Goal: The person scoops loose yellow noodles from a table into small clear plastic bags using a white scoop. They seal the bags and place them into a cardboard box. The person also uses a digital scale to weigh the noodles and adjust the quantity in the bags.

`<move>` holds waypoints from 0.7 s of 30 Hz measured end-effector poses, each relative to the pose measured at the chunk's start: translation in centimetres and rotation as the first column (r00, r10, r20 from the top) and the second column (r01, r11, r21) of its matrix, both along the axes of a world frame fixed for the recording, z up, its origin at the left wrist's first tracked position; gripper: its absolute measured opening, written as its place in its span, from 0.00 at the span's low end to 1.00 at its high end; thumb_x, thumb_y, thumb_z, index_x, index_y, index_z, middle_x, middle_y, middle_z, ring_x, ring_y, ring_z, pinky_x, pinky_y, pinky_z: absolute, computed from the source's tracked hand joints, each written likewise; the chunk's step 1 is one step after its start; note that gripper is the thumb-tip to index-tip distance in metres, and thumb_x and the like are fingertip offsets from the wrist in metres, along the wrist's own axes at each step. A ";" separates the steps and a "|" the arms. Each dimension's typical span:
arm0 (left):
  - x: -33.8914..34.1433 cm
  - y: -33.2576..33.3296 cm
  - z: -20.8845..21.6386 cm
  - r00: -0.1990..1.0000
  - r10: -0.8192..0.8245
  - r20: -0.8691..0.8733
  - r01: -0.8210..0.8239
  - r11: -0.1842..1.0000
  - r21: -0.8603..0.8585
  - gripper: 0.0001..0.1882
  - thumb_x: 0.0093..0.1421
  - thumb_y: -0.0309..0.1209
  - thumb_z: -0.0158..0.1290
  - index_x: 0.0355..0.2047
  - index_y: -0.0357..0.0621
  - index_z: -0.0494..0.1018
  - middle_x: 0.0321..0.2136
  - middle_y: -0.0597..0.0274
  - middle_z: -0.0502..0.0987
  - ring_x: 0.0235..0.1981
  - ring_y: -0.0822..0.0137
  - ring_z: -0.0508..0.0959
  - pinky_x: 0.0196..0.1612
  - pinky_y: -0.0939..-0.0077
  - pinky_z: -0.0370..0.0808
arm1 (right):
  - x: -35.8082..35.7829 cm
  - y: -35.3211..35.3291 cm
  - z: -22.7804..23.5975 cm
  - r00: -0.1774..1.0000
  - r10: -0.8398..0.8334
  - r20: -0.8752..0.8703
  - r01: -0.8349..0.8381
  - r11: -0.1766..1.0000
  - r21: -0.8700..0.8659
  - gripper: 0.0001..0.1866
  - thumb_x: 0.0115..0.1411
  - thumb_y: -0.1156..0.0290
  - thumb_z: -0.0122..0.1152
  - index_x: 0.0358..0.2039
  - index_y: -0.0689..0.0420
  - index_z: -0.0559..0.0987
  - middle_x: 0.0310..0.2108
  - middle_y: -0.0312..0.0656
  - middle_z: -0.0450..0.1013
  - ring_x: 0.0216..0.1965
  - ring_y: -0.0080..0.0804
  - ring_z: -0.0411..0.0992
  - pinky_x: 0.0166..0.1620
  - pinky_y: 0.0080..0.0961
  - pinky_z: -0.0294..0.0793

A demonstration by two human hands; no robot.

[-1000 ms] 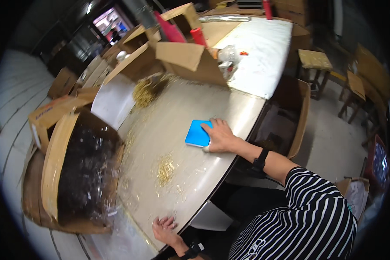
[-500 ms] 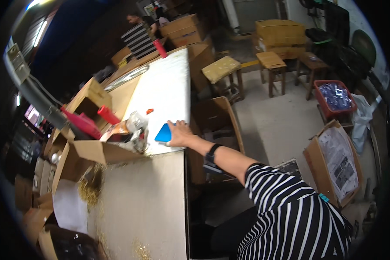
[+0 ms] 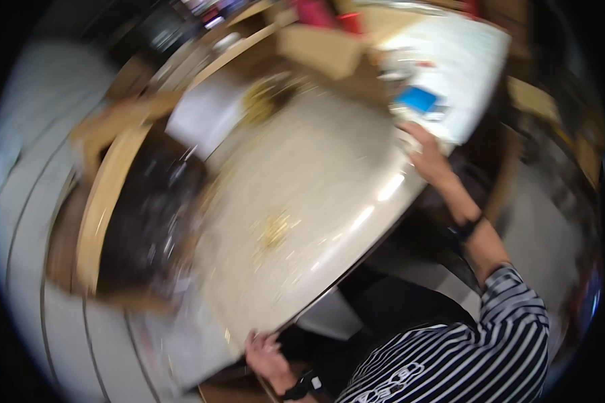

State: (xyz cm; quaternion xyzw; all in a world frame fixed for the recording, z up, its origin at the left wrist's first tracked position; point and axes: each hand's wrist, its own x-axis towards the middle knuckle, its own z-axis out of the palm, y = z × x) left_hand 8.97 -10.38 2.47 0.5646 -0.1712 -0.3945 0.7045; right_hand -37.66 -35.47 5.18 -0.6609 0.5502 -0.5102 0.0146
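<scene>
Blue box (image 3: 418,99): one, flat, lying on the white sheet (image 3: 477,60) beyond the bare part of the bench (image 3: 329,161). No hand on it. I count its setting-down as done.

Right hand (image 3: 427,154): one, near the box, on its near side and apart from it. Grip released, fingers partly extended; I see nothing in it, though blur hides whether it touches the surface.

Left hand (image 3: 265,356): one, at the near edge of the bench. Grip slack, fingers loosely curled, nothing visible between them.

Gold bits (image 3: 274,230): one loose scatter, mid-bench, neither hand near it. I list these as unsorted; their count I cannot tell.

Gold bundle (image 3: 265,101): one, at the far side, beside the white paper (image 3: 208,114). Lies away from both hands.

Carton (image 3: 111,208): one, left of the bench, dark lining within. Contents too blurred for me to itemise.

Red tube (image 3: 351,22): one, behind the bench. No hand near.
</scene>
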 end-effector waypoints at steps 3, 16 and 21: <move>-0.1 4.5 -1.5 0.987 -0.114 -0.117 0.113 0.993 -0.014 0.22 0.66 0.42 0.38 0.48 0.33 0.66 0.34 0.48 0.75 0.27 0.55 0.79 0.20 0.80 0.75 | 8.4 4.0 0.8 0.950 0.307 0.061 -0.310 0.949 0.062 0.16 0.49 0.82 0.58 0.41 0.63 0.76 0.41 0.51 0.73 0.45 0.48 0.72 0.49 0.31 0.71; -5.0 11.2 -11.2 0.799 -0.458 -0.390 0.577 0.768 0.278 0.23 0.67 0.40 0.37 0.50 0.31 0.66 0.42 0.47 0.76 0.37 0.51 0.81 0.30 0.74 0.77 | 30.4 -2.7 0.3 0.612 0.608 -0.505 -0.481 0.793 0.373 0.15 0.49 0.80 0.55 0.40 0.57 0.78 0.38 0.46 0.74 0.42 0.48 0.72 0.46 0.37 0.72; -5.8 9.4 -12.4 0.720 -0.533 -0.444 0.660 0.723 0.202 0.23 0.68 0.40 0.36 0.50 0.32 0.67 0.43 0.48 0.75 0.38 0.53 0.81 0.31 0.74 0.77 | 29.6 -2.8 3.8 0.803 0.584 -0.119 -0.563 0.809 0.169 0.09 0.50 0.81 0.57 0.34 0.59 0.79 0.33 0.44 0.76 0.34 0.36 0.75 0.40 0.28 0.74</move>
